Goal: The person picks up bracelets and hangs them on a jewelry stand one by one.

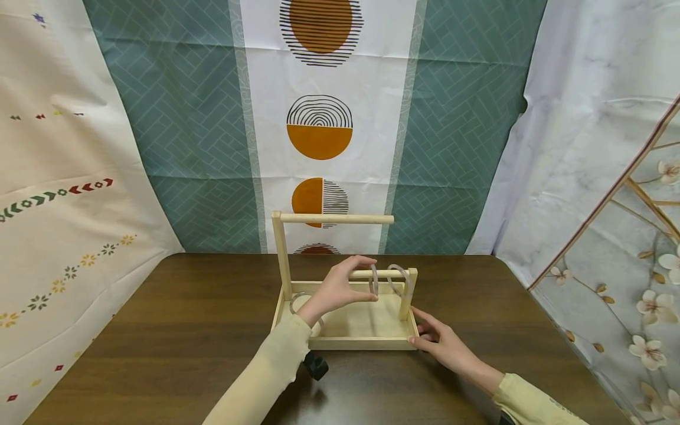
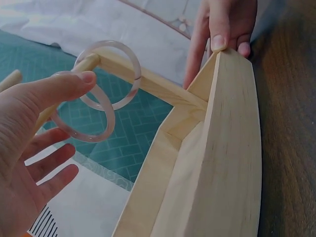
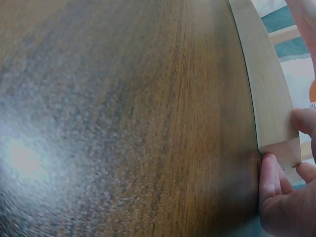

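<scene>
A pale wooden rack [image 1: 361, 344] with a tray base and two horizontal rods stands on the table. My left hand [image 1: 340, 286] pinches a translucent pinkish bangle [image 2: 110, 121] between thumb and fingers, with the lower rod [image 2: 89, 64] passing through it. Farther along that rod, by its end post [image 1: 406, 295], hangs a second bangle [image 2: 138, 81]. A third bangle [image 1: 321, 323] sits at the tray's left side, partly hidden by my left wrist. My right hand [image 1: 443, 345] grips the tray's front right corner, thumb at the front wall and fingers at the side.
The taller rod [image 1: 337, 219] rises at the rack's left, carried by one post [image 1: 281, 254]. Dark brown tabletop [image 1: 202, 330] surrounds the rack. Patterned cloths [image 1: 196, 118] hang behind and at both sides.
</scene>
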A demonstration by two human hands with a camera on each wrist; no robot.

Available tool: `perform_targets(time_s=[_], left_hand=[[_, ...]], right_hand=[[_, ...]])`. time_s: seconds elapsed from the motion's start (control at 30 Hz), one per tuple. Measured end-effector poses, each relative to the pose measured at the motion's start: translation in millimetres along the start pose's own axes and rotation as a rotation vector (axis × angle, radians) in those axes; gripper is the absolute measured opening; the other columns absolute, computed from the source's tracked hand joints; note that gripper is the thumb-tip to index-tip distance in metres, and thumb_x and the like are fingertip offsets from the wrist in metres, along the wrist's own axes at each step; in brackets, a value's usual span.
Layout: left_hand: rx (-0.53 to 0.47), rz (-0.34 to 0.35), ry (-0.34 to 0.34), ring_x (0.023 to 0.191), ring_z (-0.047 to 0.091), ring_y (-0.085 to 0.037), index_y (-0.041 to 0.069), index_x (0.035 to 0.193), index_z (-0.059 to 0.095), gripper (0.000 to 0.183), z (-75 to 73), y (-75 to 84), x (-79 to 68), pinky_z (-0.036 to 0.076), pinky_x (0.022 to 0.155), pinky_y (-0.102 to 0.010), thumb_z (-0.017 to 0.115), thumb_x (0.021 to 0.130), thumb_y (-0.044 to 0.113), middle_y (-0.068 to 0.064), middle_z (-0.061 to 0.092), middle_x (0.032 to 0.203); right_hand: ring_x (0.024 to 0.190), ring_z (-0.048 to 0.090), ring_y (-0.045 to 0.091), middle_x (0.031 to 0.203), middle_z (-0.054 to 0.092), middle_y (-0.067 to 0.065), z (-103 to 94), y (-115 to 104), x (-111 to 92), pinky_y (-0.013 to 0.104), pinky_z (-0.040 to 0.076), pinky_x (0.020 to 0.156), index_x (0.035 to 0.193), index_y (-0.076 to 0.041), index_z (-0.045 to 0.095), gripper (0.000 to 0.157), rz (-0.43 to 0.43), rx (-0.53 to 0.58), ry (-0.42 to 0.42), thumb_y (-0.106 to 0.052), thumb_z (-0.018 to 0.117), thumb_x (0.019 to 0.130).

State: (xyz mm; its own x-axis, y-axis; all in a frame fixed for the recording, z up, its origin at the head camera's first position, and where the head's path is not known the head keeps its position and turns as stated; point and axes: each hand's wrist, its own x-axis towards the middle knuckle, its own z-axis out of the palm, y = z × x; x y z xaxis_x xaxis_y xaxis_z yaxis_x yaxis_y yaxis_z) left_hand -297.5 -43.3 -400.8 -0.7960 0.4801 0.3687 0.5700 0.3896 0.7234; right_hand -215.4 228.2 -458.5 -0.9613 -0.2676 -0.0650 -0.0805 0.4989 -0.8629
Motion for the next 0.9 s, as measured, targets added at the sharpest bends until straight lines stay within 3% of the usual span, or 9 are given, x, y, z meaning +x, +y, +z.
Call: perform_targets(time_s=[0.3,0.9], left_hand=[[0.038,-0.027,-0.01,0.128,0.056,-0.023,0.022,0.135,0.056,0.069,-0.2,2.5,0.1,0.045,0.107,-0.044,0.088,0.074,0.024,0.001,0.06,0.137],[0.053,-0.028,-0.027,0.128,0.056,-0.026,0.018,0.135,0.056,0.068,-1.5,4.9,0.2,0.042,0.109,-0.048,0.088,0.075,0.024,-0.003,0.06,0.136]], right_hand=[[0.088,0.062,0.01,0.113,0.062,0.016,0.1,1.7,0.4,0.022,0.048,0.072,0.154,-0.008,0.032,0.073,-0.007,0.002,0.0,-0.025,0.068,0.093],[0.086,0.061,0.01,0.113,0.063,0.017,0.1,0.4,-0.5,0.022,0.047,0.07,0.154,-0.008,0.032,0.073,-0.013,0.0,-0.001,-0.025,0.069,0.093]])
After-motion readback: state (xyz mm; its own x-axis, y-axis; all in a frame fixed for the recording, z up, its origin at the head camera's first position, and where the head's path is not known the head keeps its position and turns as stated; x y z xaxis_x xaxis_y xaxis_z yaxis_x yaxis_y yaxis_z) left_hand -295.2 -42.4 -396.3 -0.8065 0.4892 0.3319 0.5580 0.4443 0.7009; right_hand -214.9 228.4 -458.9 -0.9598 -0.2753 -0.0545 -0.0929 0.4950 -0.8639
